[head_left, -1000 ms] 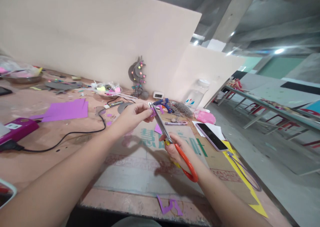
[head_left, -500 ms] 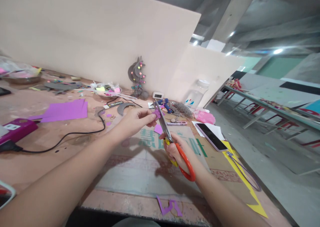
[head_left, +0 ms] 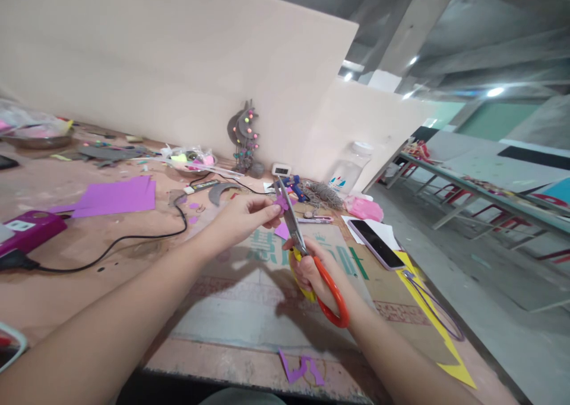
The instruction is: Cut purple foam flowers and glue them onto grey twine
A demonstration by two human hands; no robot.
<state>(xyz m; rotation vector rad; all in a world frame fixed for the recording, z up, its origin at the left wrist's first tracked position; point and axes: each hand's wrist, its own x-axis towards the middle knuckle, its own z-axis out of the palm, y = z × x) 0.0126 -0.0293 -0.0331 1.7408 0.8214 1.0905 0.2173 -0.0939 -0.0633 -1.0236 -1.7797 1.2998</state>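
Between the thumb and fingers of my left hand [head_left: 256, 215] is a small cut piece of purple sheet [head_left: 281, 203], pinched at its left side. My right hand [head_left: 309, 268] grips a pair of scissors [head_left: 332, 298] with orange and yellow handles. The blades point up and away, slightly parted, and lie at the purple piece. Both hands are above a cardboard sheet [head_left: 249, 316] with green lettering. Another bit of purple sheet [head_left: 282, 231] lies just beneath the blades. Purple offcuts [head_left: 303, 369] rest by the table's front edge.
Larger purple sheets [head_left: 118, 196] lie to the left, near a black cable [head_left: 129, 237]. On the right are a phone [head_left: 376, 244] and a yellow sheet [head_left: 458, 375]. Behind stand a clear jar [head_left: 351, 167], a blue glue gun [head_left: 294, 186] and a grey moon-shaped ornament [head_left: 244, 135].
The scissor handles have spread a little and the blades have parted slightly at the purple piece. My left hand has shifted very slightly, still pinching it.
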